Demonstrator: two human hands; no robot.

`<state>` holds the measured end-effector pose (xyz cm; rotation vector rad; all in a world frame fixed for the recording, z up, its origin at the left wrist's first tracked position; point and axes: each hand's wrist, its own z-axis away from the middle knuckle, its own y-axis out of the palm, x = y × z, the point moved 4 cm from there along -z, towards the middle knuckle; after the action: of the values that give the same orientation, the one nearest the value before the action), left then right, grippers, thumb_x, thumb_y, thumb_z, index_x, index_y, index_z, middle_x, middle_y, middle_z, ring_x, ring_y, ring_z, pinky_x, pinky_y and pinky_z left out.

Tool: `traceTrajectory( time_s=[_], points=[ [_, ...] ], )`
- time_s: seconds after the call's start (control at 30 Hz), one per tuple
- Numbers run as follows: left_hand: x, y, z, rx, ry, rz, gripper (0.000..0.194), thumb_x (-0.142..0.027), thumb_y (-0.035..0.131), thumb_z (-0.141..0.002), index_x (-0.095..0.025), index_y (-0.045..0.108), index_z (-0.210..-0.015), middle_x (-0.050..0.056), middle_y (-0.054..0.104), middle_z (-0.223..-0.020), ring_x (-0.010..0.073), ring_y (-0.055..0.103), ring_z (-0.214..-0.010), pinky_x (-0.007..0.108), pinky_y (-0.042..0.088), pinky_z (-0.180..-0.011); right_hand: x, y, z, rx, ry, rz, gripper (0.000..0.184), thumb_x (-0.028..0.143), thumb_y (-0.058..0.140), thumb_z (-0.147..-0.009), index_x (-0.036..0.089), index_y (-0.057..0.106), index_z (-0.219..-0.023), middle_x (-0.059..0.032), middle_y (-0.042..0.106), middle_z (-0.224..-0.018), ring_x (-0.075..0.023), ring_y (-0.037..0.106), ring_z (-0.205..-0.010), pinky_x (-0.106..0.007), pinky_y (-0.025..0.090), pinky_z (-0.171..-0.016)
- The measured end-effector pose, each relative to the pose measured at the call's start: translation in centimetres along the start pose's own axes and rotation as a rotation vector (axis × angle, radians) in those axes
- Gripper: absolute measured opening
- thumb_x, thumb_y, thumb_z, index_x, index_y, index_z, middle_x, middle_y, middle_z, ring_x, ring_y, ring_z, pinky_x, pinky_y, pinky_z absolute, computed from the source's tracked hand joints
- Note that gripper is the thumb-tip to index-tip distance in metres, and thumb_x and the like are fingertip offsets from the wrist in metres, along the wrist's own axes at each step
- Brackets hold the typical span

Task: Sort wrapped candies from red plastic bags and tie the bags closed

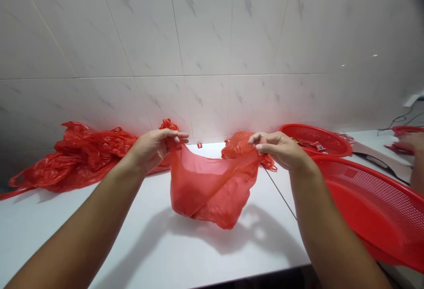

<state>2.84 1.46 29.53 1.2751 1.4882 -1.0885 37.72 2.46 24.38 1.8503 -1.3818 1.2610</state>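
Observation:
A thin red plastic bag (212,187) hangs stretched between my two hands above the white table (185,258). My left hand (157,147) pinches its upper left corner. At the opposite upper corner, my right hand (276,147) grips the bag between thumb and fingers. The bag's mouth is spread wide, its lower part sagging with a lumpy bottom edge; whether anything lies inside I cannot tell. Its shadow falls on the tabletop below. Just behind my right hand sits a knotted-looking red bag bundle (236,143).
Crumpled red plastic bags (89,156) are heaped at the left against the tiled wall (212,37). On the right stand a large red perforated basket (364,209) and a red round tray (347,150) holding small packets. Another person's blurred hand (414,143) shows at the far right edge.

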Motion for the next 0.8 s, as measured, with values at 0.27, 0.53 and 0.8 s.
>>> traceTrajectory(
  time_s=[0.27, 0.53, 0.8],
  points=[
    [-0.9, 1.0, 1.5, 0.166, 0.063, -0.061, 0.038, -0.046, 0.083, -0.085, -0.011, 0.082, -0.100, 0.015, 0.082, -0.104, 0.0298, 0.075, -0.104, 0.043, 0.058, -0.098, -3.9, 4.2, -2.0, -0.206, 0.065, -0.419, 0.035, 0.050, 0.080, -0.086, 0.023, 0.077, -0.108, -0.0095, 0.079, -0.115, -0.0296, 0.074, -0.110, -0.047, 0.058, -0.098],
    [0.8, 4.5, 3.8, 0.385, 0.125, -0.089, 0.052, -0.043, 0.081, -0.090, -0.018, 0.070, -0.135, 0.016, 0.076, -0.125, 0.0282, 0.075, -0.105, 0.048, 0.062, -0.097, -4.4, 8.5, -3.1, -0.088, 0.039, -0.560, 0.058, 0.048, 0.080, -0.086, 0.035, 0.061, -0.140, 0.0026, 0.067, -0.079, -0.0210, 0.070, -0.074, -0.044, 0.062, -0.082],
    [1.9, 6.2, 5.9, 0.402, 0.365, -0.542, 0.033, -0.052, 0.059, -0.104, -0.031, 0.079, -0.119, 0.007, 0.040, -0.165, 0.0358, 0.024, -0.161, 0.058, 0.035, -0.127, -4.0, 13.4, -1.6, 0.269, 0.092, -0.036, 0.051, 0.044, 0.085, -0.085, 0.026, 0.069, -0.130, -0.0024, 0.070, -0.099, -0.0202, 0.064, -0.089, -0.033, 0.054, -0.080]
  ],
)
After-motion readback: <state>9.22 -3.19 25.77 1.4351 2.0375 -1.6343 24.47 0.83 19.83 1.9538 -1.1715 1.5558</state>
